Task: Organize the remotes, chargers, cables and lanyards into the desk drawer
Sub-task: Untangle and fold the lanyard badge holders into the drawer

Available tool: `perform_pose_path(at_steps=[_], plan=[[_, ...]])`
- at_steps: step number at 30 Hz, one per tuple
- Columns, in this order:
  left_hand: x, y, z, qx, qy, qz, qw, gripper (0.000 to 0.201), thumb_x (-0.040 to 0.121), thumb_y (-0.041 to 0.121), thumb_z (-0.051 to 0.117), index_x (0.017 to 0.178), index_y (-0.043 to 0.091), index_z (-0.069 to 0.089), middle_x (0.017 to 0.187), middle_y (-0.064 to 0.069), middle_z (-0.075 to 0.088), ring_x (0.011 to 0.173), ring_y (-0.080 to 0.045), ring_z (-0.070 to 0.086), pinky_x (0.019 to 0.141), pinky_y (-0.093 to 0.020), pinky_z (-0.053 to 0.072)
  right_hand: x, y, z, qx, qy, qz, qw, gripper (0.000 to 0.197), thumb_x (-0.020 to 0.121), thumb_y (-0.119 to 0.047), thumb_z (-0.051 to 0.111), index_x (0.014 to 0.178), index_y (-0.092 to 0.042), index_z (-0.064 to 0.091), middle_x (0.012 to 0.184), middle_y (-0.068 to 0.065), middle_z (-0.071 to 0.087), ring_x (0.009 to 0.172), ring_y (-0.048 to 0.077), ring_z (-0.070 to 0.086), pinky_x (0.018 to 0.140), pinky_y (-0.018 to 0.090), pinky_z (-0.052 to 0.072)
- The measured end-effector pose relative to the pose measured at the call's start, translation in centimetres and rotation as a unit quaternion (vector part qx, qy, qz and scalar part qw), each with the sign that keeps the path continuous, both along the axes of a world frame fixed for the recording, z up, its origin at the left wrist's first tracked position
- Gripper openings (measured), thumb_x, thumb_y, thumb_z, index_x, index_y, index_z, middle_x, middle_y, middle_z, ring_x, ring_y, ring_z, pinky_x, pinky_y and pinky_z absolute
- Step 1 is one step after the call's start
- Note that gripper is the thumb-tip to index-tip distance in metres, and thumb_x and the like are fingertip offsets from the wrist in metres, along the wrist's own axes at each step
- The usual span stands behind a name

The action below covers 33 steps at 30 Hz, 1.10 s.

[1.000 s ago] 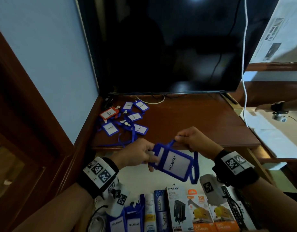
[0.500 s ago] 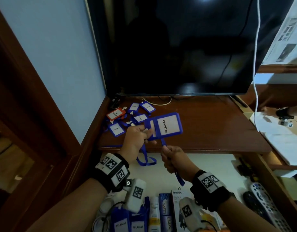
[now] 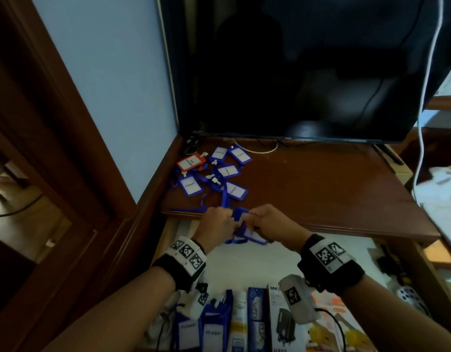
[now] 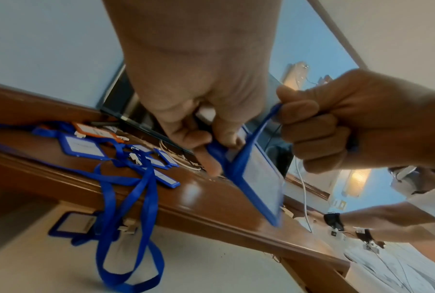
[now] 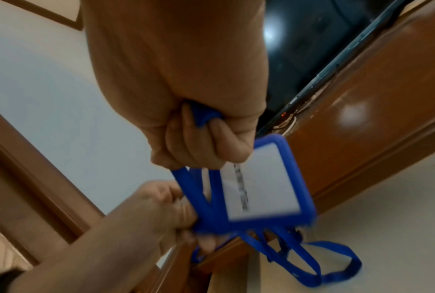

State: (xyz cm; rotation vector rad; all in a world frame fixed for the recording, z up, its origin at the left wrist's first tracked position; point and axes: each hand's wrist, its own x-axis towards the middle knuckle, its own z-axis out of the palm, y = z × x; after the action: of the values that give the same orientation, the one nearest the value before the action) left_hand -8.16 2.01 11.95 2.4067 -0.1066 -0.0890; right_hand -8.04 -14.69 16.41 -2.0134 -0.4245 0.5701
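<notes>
Both hands meet at the desk's front edge, over the open drawer [image 3: 244, 265]. My left hand [image 3: 228, 221] pinches the top of a blue badge holder [image 3: 252, 235] with a white card. In the left wrist view its fingers [image 4: 211, 146] clamp the badge holder [image 4: 259, 178]. My right hand [image 3: 252, 221] is fisted around the blue lanyard strap [image 5: 204, 117], whose loops [image 5: 311, 263] hang below the badge holder [image 5: 261, 182]. Several more blue lanyards and one orange lanyard [image 3: 214, 171] lie in a heap on the desk's left side.
A dark TV [image 3: 295, 72] stands at the back of the desk [image 3: 320, 189], with a white cable [image 3: 422, 123] hanging at right. The drawer holds blue lanyards [image 3: 201, 331], charger boxes [image 3: 280, 318] and remotes [image 3: 409, 298]. Another person's arm [image 4: 386, 218] reaches in at right.
The badge holder, held up over the desk half a second ago, has dropped to the desk's front edge. My right hand rose up the strap to meet my left hand.
</notes>
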Motion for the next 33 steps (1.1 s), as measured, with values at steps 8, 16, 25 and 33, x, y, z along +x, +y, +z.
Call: perform_pose_path(at_steps=[8,16,25,33], plan=[[-3.0,2.8,1.1,-0.248,0.116,-0.140,0.952,0.010,0.086,-0.005,0.062,0.087,0.002,0.069,0.075,-0.001,0.070,0.062,-0.019,0.066,0.061,-0.031,0.055,1.5,-2.4,0.1,0.061,0.040,0.047,0.996,0.044,0.097,-0.030,0.053,0.056,-0.017,0.049,0.051,-0.001,0.039,0.045,0.012,0.031,0.047,0.019,0.028],[-3.3,0.5,0.3,-0.440,0.043,-0.014,0.897,0.017,0.093,0.001,0.053,0.105,-0.004,0.064,0.084,-0.003,0.073,0.068,-0.015,0.066,0.063,-0.024,0.051,-0.2,-0.7,-5.5,0.285,0.122,-0.044,0.950,0.017,0.068,-0.013,0.068,0.074,-0.007,0.052,0.054,-0.003,0.051,0.047,0.008,0.045,0.050,0.022,0.039],[-4.2,-1.6,-3.2,-0.493,0.070,0.133,0.857,0.023,0.096,0.006,0.046,0.109,0.010,0.064,0.098,-0.006,0.071,0.087,-0.019,0.064,0.078,-0.030,0.051,-0.1,0.8,-9.1,0.327,0.252,-0.074,0.908,0.029,0.095,0.002,0.027,0.077,-0.016,0.041,0.057,-0.001,0.030,0.048,0.009,0.020,0.045,0.020,0.022],[-6.0,-2.5,-6.2,-0.550,0.071,0.203,0.807,0.046,0.083,0.020,0.051,0.123,-0.002,0.056,0.113,-0.015,0.066,0.103,-0.022,0.063,0.086,-0.029,0.053,-1.1,1.0,-12.2,0.306,0.361,-0.029,0.881,0.030,0.093,-0.002,0.032,0.068,-0.016,0.042,0.052,-0.002,0.028,0.045,0.010,0.022,0.045,0.021,0.022]])
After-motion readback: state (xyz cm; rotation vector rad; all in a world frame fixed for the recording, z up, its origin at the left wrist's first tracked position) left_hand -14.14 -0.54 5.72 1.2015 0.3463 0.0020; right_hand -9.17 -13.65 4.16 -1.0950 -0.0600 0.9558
